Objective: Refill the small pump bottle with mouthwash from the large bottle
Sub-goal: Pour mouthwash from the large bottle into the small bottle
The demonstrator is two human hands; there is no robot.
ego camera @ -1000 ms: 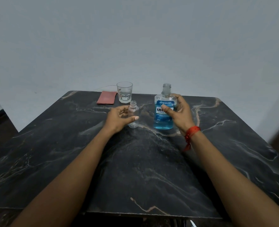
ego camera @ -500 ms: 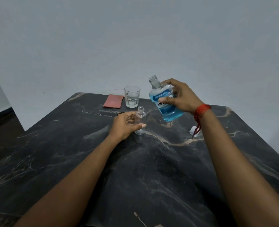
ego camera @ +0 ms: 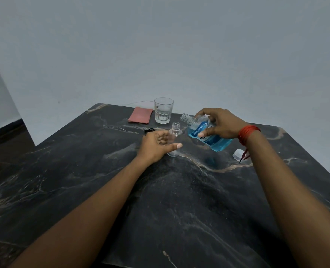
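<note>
A small clear bottle (ego camera: 175, 130) without its pump stands upright on the dark marble table (ego camera: 179, 200), and it looks empty. My left hand (ego camera: 157, 145) curls around its lower body and steadies it. My right hand (ego camera: 221, 123) grips the large bottle of blue mouthwash (ego camera: 206, 135) in the air. That bottle is uncapped and tilted steeply left, with its open neck just right of and slightly above the small bottle's mouth. No liquid stream is visible.
A clear drinking glass (ego camera: 163, 110) stands behind the small bottle, with a pink folded cloth (ego camera: 140, 117) to its left. A small black piece (ego camera: 149, 130) lies left of the small bottle. A white cap (ego camera: 238, 153) rests on the table under my right wrist.
My right hand lifted the large bottle off the table, tipped it leftwards and brought its neck down close to the small bottle's mouth. My left hand stayed on the small bottle.
</note>
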